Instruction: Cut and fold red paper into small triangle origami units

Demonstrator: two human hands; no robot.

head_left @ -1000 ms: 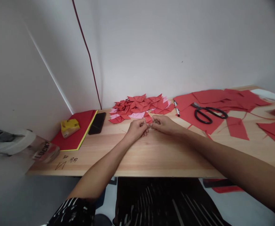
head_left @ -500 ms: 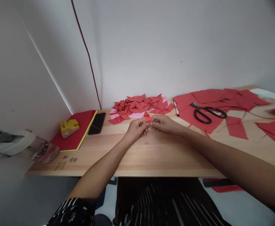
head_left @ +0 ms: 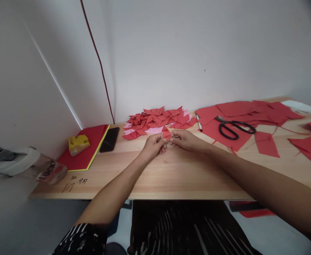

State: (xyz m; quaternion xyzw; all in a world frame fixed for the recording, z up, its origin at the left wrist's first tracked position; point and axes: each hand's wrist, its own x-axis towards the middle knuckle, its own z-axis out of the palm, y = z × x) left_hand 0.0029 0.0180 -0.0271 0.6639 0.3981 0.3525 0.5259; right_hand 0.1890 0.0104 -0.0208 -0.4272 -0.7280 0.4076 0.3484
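Note:
Between my two hands is a small folded piece of red paper (head_left: 166,133), held just above the wooden table (head_left: 155,177). My left hand (head_left: 155,143) pinches its left side, and my right hand (head_left: 180,139) grips the right side, with the fingers of both nearly meeting. Part of the paper is hidden behind the fingertips. Right behind the hands lies a heap of folded red paper shapes (head_left: 155,118) with pointed corners. A few pink folded pieces (head_left: 155,130) show among them.
To the right are black-handled scissors (head_left: 235,128) on red paper sheets (head_left: 240,109), with a marker (head_left: 199,122) beside them. At left are a phone (head_left: 109,139), a red folder (head_left: 91,132), a yellow packet (head_left: 79,144) and a bottle (head_left: 30,164). A wall rises behind the table.
Both hands keep hold of the red paper in almost the same spot. A slight shift in the view is all that differs; the other things lie as before.

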